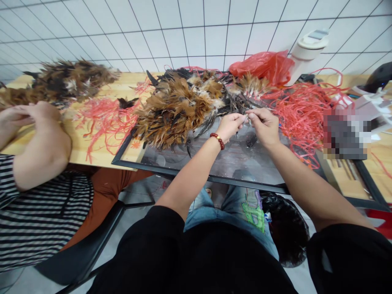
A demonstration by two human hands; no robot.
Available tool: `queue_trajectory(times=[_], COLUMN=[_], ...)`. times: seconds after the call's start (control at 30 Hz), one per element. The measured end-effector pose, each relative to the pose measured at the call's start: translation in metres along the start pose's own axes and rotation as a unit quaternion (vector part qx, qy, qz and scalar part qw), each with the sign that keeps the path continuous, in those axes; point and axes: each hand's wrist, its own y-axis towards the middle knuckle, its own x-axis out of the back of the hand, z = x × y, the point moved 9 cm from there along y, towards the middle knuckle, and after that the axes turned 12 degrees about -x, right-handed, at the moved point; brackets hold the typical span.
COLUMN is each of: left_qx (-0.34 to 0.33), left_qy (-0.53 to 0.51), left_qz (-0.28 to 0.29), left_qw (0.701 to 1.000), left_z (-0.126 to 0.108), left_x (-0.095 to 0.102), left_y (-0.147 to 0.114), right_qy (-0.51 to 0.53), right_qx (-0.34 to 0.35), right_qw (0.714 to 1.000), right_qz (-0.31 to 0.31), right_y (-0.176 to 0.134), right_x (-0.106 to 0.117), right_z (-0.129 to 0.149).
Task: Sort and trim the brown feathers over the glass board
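Observation:
My left hand, with a dark red bead bracelet at the wrist, is closed in a pinch. Opposite it, my right hand pinches too, and the fingertips of both nearly meet. Something small and pale between them is too small to make out. Dark feathers lie just behind the fingers. To the left of my hands is a big heap of brown and black feathers. A tangle of pink plastic strips lies to the right. Below my hands is a dark, framed work surface dotted with small bits.
A co-worker's hands rest at the table's left, near another feather pile. More pink strips lie between us. At the back stand a red plastic bag and a white tumbler. A black-lined bin sits below.

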Motion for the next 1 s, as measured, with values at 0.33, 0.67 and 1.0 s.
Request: queue_trajectory(times=[0.33,0.67,1.0], left_qx=[0.009,0.006,0.025], left_qy=[-0.018,-0.017,-0.176], left_qz=[0.009,-0.004,-0.145], left_qw=[1.0,1.0,0.973], left_z=[0.0,0.001,-0.002], left_x=[-0.003,0.002,0.034], left_y=[-0.003,-0.001,0.004], right_qy=[0.035,-0.048,-0.323], right_qx=[-0.016,-0.034,-0.041], right_qw=[0.999,0.998,0.946], right_qz=[0.035,-0.001,-0.002], right_y=[-0.001,0.005,0.008], right_x=[-0.007,0.0,0.007], right_z=[-0.007,-0.016,-0.033])
